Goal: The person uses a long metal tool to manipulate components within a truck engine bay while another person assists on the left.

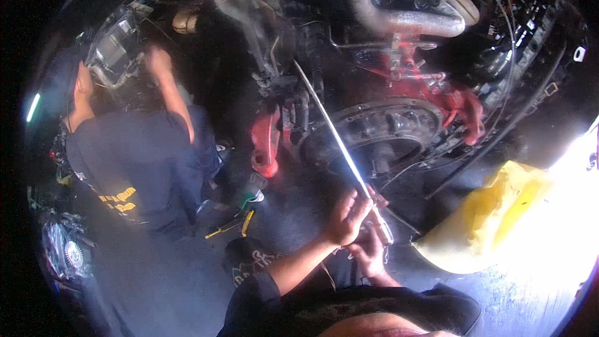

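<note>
A long, straight, shiny metal bar [337,140] slants up and away from me, its thicker silver end close to my body. My left hand [349,218] is closed round the lower part of the bar. Just below, my right hand [371,254] is at the thicker end, fingers partly hidden behind it; it appears to grip there. The bar's far tip reaches up toward the dark underside of a machine. Beyond my hands sits a round dark flywheel-like housing [393,125] with a bolted rim, and red metal brackets [265,146] flank it.
A co-worker in a dark shirt [137,156] crouches at the left, one hand raised to metal parts. A curved metal pipe [412,22] runs overhead. At the right lies a yellow sheet or bag [493,218] in bright light. Yellow-handled tool [248,223] and cables are on the floor.
</note>
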Demonstrator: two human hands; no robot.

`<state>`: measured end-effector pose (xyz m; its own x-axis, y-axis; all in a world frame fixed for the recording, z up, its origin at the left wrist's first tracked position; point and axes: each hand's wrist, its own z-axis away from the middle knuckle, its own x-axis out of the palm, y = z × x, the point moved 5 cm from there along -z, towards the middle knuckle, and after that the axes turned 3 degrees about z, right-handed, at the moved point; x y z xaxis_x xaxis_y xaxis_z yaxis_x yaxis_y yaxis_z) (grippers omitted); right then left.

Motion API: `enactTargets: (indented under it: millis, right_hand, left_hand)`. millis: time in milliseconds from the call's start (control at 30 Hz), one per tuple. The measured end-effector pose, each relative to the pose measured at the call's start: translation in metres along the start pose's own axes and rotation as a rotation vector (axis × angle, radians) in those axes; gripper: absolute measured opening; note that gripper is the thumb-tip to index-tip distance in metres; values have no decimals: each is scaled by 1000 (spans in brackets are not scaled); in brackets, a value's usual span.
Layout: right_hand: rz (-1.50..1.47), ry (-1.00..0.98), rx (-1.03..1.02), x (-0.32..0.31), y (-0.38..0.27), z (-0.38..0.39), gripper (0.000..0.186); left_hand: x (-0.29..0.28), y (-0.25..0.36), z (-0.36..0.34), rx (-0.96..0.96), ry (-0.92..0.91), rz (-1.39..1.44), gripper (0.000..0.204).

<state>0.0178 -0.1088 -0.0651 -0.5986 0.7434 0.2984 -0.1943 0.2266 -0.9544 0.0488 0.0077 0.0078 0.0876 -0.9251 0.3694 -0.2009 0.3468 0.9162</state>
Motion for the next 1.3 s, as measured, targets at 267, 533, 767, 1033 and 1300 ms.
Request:
enactTargets:
  millis: [267,533,767,1033,1300]
  right_hand:
    - [-4,34,-229,17,-55,-33,69]
    - [433,299,-232,28,-78,-59,58]
    - [539,458,-370,20,-75,-61,52]
    - [896,616,-486,56,-98,-122,53]
    - [850,617,-433,68,-73,-173,58]
  left_hand:
    - [-28,36,-15,-55,40,48,25]
    - [-61,65,-20,461,16,-633,51]
    - [-176,134,-43,735,680,-1347,58]
    - [-219,116,-76,347,746,-1525,71]
    - [-218,112,-76,246,795,-1590,73]
